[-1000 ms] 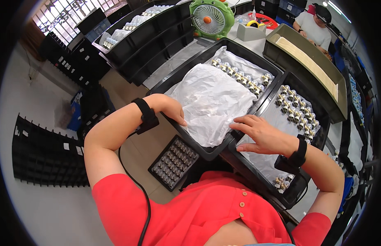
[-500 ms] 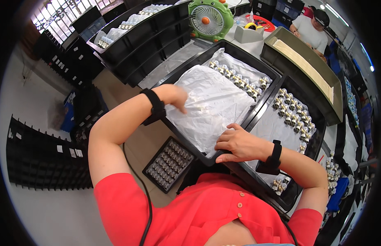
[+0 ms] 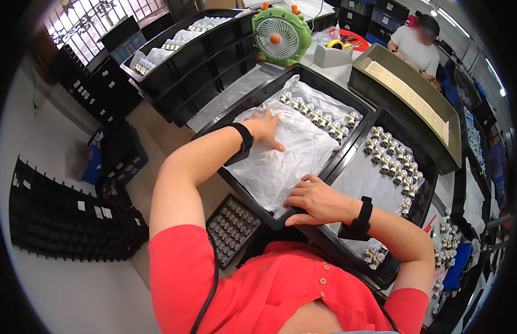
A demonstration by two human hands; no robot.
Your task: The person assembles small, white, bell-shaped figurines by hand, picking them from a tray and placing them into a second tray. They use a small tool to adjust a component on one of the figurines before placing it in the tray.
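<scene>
My left hand (image 3: 264, 129) lies open, fingers spread, on a wrinkled white sheet (image 3: 264, 175) in a black tray (image 3: 347, 150). Small clear-topped bulbs with metal bases (image 3: 319, 118) stand in rows beyond the sheet, on a white liner. What lies beneath the sheet is hidden. At the tray's near right corner, my right hand (image 3: 317, 201) bends over the rim, fingers on the sheet's edge and thumb near the corner. A second black tray (image 3: 431, 195), just right of it, holds several similar bulbs (image 3: 397, 158) on its own white liner.
A green fan (image 3: 280, 36) stands behind the trays, left of a tape dispenser (image 3: 332, 54). Stacked black trays (image 3: 191, 72) rise at far left. An olive bin (image 3: 406, 106) is at back right; a person (image 3: 417, 44) sits beyond. A filled tray (image 3: 233, 228) sits low, left of my torso.
My left hand has moved right and slightly forward over the sheet, and its fingers have spread. My right hand stays at the tray's corner. The whole view has shifted slightly.
</scene>
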